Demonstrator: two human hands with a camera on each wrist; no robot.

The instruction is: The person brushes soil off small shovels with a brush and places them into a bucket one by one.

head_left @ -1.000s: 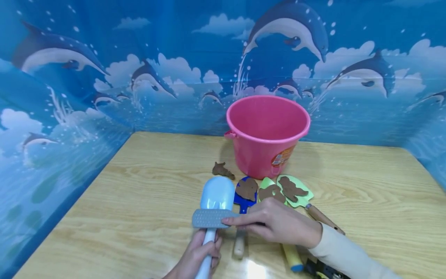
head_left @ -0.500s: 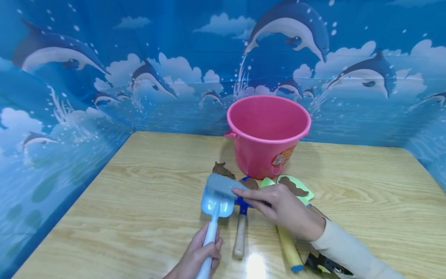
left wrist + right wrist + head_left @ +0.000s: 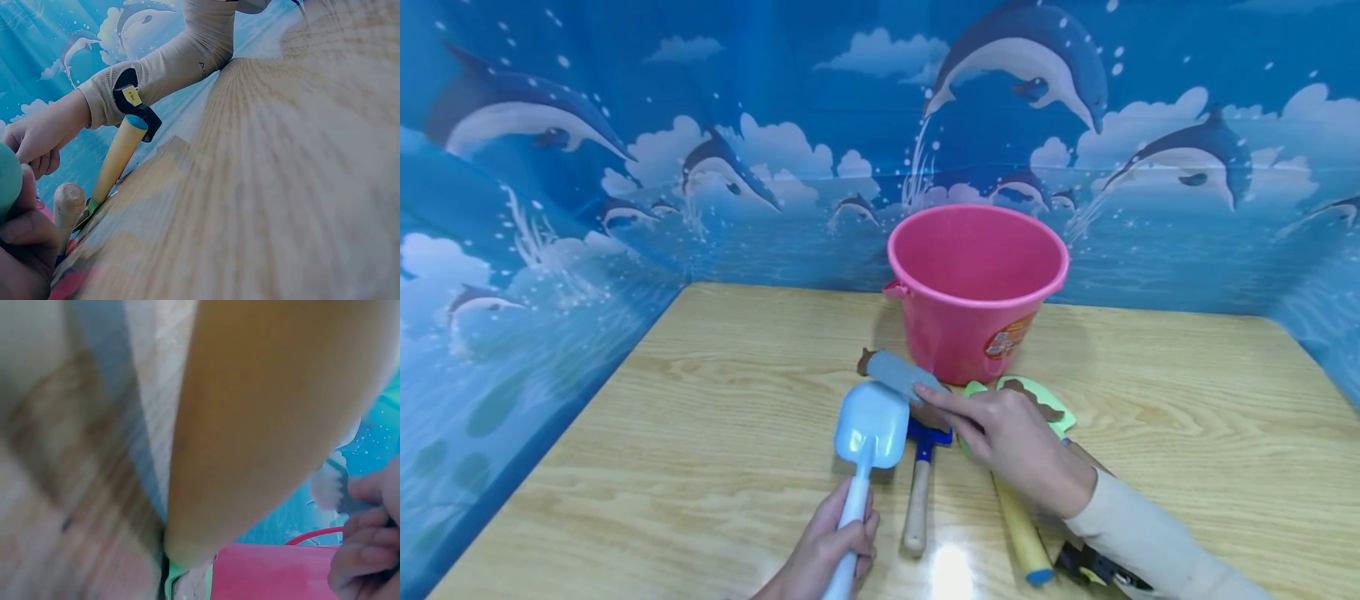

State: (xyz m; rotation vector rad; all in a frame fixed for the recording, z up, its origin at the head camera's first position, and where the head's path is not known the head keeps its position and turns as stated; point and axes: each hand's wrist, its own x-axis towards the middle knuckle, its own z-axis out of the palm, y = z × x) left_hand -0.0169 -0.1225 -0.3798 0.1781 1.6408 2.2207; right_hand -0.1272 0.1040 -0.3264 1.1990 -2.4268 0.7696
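We see one dolphin-printed backdrop (image 3: 820, 125) filling the upper part of the frame and both its sides. Below it lies one wooden table (image 3: 700, 433), spread across the lower part. One pink bucket (image 3: 955, 333) stands upright on it, just right of centre.

We count four shovels. One, the light blue shovel (image 3: 871, 429), is held at lower centre with its scoop toward the top. The other three lie to its right: a blue shovel (image 3: 921, 483) with a wooden handle, a yellow-handled shovel (image 3: 1022, 533), and a light green shovel (image 3: 1049, 392) farthest right.

Two hands are in view. The right hand (image 3: 1022, 442), right of lower centre, has its index finger laid straight along one grey-blue flat tool (image 3: 898, 372), the remaining fingers curled round its handle. The left hand (image 3: 822, 537), at bottom centre, wraps closely round the light blue handle. The flat tool overlaps the upper right edge of the light blue scoop; we cannot tell whether they touch.

We make out three brown pieces: one (image 3: 862, 362) partly behind the flat tool, one (image 3: 931, 415) on the blue shovel, one (image 3: 1032, 399) on the light green shovel.
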